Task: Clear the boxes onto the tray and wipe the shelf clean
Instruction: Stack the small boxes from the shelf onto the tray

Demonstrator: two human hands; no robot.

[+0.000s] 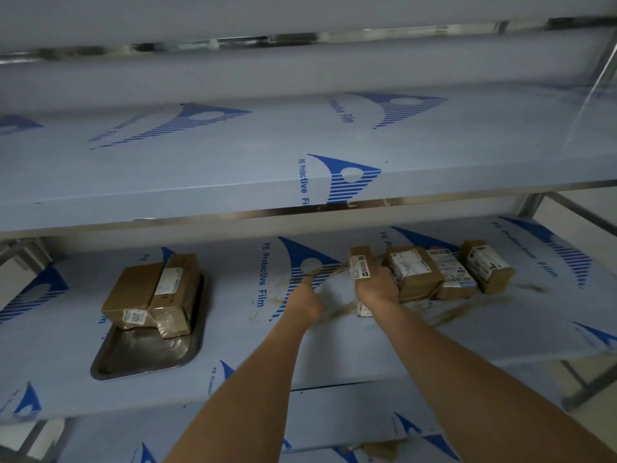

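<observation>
Two cardboard boxes [152, 294] lay on one metal tray [147, 355]; three more [447, 270] remained shelved. Right hand [375, 285] gripped a labelled box [360, 262]. Left hand [305, 295]: finger state indeterminable.

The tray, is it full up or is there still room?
Still room. Two boxes fill the far end of the tray; its near end is bare metal.
</observation>
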